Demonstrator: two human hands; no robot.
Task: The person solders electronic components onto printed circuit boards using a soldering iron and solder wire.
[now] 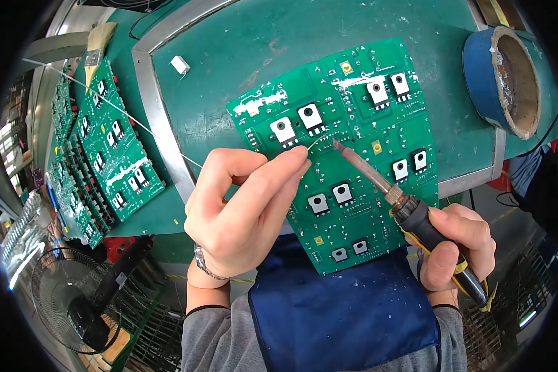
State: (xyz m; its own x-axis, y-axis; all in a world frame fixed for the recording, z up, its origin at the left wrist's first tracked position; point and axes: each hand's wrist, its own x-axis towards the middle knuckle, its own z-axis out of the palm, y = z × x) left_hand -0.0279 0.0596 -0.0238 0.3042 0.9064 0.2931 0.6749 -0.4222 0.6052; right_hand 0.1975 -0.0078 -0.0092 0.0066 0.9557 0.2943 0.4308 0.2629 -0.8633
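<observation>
A large green circuit board [347, 167] lies before me, partly over the bench edge, with several white-backed transistors [283, 131] in pairs. My left hand [245, 204] pinches a thin strand of solder wire [167, 147] between thumb and forefinger. The wire's short end points at a row of small solder joints on the board's upper middle. My right hand [456, 251] grips the black handle of a soldering iron [409, 211]. The iron's dark tip is close beside the wire end, just right of it; whether they touch I cannot tell.
Several similar boards [115, 149] stand stacked at the left, with a brush [99, 46] behind them. A blue round container [499, 80] sits at the right. A small white block [180, 66] rests within the metal frame [152, 93]. A fan [80, 304] stands lower left.
</observation>
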